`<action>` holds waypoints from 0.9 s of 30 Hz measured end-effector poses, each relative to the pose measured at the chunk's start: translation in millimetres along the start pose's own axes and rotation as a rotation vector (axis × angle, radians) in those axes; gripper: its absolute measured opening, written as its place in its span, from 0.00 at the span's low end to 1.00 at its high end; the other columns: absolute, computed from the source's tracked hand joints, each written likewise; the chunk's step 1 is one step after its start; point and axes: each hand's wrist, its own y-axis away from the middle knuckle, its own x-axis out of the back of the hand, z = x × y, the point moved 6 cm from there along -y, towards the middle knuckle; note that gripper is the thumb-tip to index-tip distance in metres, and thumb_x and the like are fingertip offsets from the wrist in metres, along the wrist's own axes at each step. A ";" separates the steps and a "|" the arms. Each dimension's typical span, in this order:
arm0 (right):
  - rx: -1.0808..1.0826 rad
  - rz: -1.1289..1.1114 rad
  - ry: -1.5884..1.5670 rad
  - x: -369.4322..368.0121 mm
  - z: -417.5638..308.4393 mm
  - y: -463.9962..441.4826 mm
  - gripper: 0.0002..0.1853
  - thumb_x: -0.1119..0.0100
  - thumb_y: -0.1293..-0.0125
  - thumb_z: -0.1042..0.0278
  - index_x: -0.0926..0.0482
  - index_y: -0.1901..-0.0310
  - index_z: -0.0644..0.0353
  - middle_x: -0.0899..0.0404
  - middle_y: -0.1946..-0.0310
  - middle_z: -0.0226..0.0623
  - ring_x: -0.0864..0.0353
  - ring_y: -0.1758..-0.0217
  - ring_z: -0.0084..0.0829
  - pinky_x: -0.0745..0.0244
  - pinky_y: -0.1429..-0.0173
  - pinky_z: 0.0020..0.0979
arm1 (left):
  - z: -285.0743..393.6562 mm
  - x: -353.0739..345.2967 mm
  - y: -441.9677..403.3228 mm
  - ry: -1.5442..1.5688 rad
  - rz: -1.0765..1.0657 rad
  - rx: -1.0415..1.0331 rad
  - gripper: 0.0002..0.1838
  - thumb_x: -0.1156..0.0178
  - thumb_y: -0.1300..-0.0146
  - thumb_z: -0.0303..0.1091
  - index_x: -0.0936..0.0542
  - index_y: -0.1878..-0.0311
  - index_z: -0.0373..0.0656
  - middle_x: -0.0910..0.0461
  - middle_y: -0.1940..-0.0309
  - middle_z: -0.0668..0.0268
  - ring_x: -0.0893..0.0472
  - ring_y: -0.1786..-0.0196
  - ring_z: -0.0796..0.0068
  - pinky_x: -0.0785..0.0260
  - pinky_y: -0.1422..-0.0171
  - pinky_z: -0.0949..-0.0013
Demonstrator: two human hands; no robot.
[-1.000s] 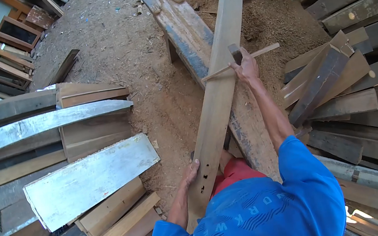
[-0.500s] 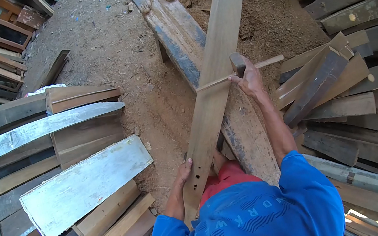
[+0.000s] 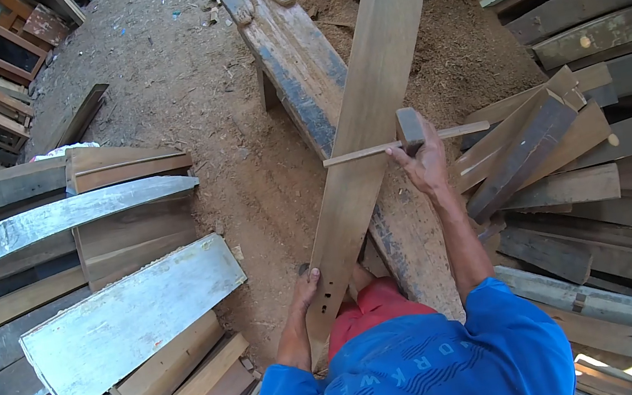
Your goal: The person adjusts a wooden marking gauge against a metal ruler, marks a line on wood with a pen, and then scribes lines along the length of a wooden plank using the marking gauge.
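Note:
A long brown plank (image 3: pixel 373 89) slants across the view, its near end close to my body and several small dark holes near that end. My left hand (image 3: pixel 304 290) grips the plank's left edge near those holes, the thumb on top and the other fingers mostly hidden beneath. My right hand (image 3: pixel 428 163) is closed around a wooden marking gauge (image 3: pixel 409 126), a block with a thin stick through it. The block sits at the plank's right edge, and the stick lies across the plank's face. Under the plank stands a worn wooden bench (image 3: pixel 292 44).
A heap of sawdust and shavings (image 3: pixel 466 49) lies right of the bench. Stacked boards (image 3: pixel 593 13) line the right side. On the left, a white-painted board (image 3: pixel 138 325) rests over more timber. Framed wooden pieces (image 3: pixel 8 52) stand at the far left.
My right hand and the marking gauge have come slightly toward my body, and the stick now lies more level. The plank's far end has swung a little to the right. My left hand keeps its grip.

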 end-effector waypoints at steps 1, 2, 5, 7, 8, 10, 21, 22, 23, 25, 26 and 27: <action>0.019 0.001 0.002 1.1 -4.9 2.0 0.44 0.20 0.45 0.64 0.29 0.28 0.66 0.23 0.36 0.52 0.23 0.32 0.52 0.30 0.27 0.45 | 3.3 1.8 3.9 -0.023 0.015 0.000 0.50 0.52 0.31 0.79 0.20 0.32 0.38 0.15 0.43 0.43 0.17 0.36 0.48 0.28 0.32 0.52; 0.038 0.002 0.002 1.6 -9.7 4.0 0.43 0.20 0.45 0.64 0.29 0.28 0.66 0.23 0.37 0.52 0.23 0.33 0.51 0.29 0.27 0.45 | 7.0 5.2 6.3 -0.049 0.031 0.001 0.49 0.51 0.31 0.79 0.20 0.33 0.38 0.15 0.43 0.43 0.17 0.37 0.48 0.27 0.33 0.52; 0.082 0.015 0.083 1.6 -21.1 7.0 0.43 0.20 0.44 0.63 0.30 0.28 0.66 0.23 0.39 0.52 0.23 0.35 0.50 0.29 0.29 0.45 | 11.7 7.2 -9.7 -0.090 -0.019 -0.024 0.48 0.46 0.34 0.78 0.20 0.34 0.38 0.14 0.44 0.44 0.15 0.38 0.47 0.25 0.35 0.51; 0.069 0.032 0.041 -3.2 -16.1 10.5 0.43 0.20 0.43 0.62 0.31 0.28 0.66 0.23 0.39 0.52 0.23 0.35 0.50 0.28 0.29 0.45 | 48.2 13.0 -10.1 -0.024 -0.034 -0.051 0.50 0.43 0.37 0.79 0.20 0.34 0.36 0.15 0.43 0.44 0.16 0.38 0.47 0.26 0.34 0.51; 0.061 0.042 0.021 -5.0 -12.6 11.5 0.43 0.20 0.43 0.62 0.31 0.28 0.66 0.23 0.39 0.52 0.23 0.35 0.51 0.28 0.29 0.46 | 64.1 13.1 -10.4 0.008 -0.043 -0.064 0.52 0.41 0.38 0.80 0.20 0.35 0.34 0.15 0.43 0.44 0.16 0.37 0.47 0.27 0.33 0.51; 0.047 0.063 0.022 -9.3 -9.1 9.4 0.43 0.20 0.43 0.63 0.31 0.28 0.66 0.24 0.39 0.52 0.23 0.35 0.51 0.28 0.30 0.46 | 69.2 13.8 -27.4 -0.046 0.048 -0.089 0.51 0.37 0.40 0.77 0.22 0.33 0.35 0.15 0.42 0.45 0.16 0.38 0.49 0.26 0.33 0.52; 0.137 0.408 0.168 -3.8 -12.2 -101.6 0.46 0.22 0.41 0.63 0.35 0.24 0.64 0.28 0.35 0.53 0.26 0.31 0.53 0.29 0.28 0.48 | 123.9 7.4 -115.0 0.129 0.036 -0.158 0.64 0.24 0.50 0.71 0.36 0.26 0.25 0.20 0.37 0.39 0.18 0.33 0.50 0.27 0.30 0.54; 0.130 0.413 0.210 -5.1 -14.3 -104.7 0.46 0.22 0.41 0.62 0.36 0.23 0.64 0.29 0.35 0.53 0.27 0.31 0.53 0.28 0.28 0.49 | 133.8 10.1 -111.0 0.123 0.058 -0.149 0.65 0.23 0.51 0.69 0.37 0.25 0.25 0.19 0.38 0.40 0.18 0.34 0.50 0.26 0.30 0.54; 0.120 0.415 0.251 -6.9 -15.2 -105.8 0.47 0.22 0.41 0.62 0.36 0.23 0.64 0.29 0.34 0.53 0.27 0.31 0.54 0.28 0.28 0.49 | 140.7 12.6 -104.6 0.118 0.080 -0.134 0.65 0.22 0.51 0.68 0.38 0.25 0.25 0.19 0.38 0.40 0.17 0.36 0.49 0.26 0.30 0.54; 0.144 0.399 0.286 -11.6 -19.8 -103.8 0.48 0.22 0.41 0.61 0.38 0.22 0.64 0.30 0.34 0.54 0.27 0.31 0.54 0.28 0.28 0.49 | 173.0 18.8 -88.3 0.055 0.115 -0.138 0.67 0.19 0.54 0.66 0.40 0.23 0.28 0.20 0.37 0.41 0.20 0.34 0.48 0.28 0.28 0.54; 0.160 0.390 0.304 -15.9 -21.8 -103.1 0.49 0.22 0.40 0.60 0.38 0.22 0.63 0.30 0.34 0.55 0.27 0.31 0.55 0.28 0.29 0.49 | 192.9 20.8 -83.0 0.026 0.133 -0.142 0.68 0.18 0.56 0.65 0.40 0.22 0.29 0.21 0.37 0.41 0.21 0.33 0.48 0.29 0.27 0.54; 0.160 0.384 0.307 -20.5 -21.4 -102.2 0.49 0.22 0.40 0.60 0.39 0.22 0.64 0.31 0.34 0.56 0.27 0.31 0.55 0.28 0.29 0.49 | 218.5 25.1 -76.0 -0.119 0.259 -0.263 0.69 0.18 0.59 0.64 0.42 0.21 0.31 0.25 0.34 0.41 0.25 0.29 0.47 0.34 0.24 0.53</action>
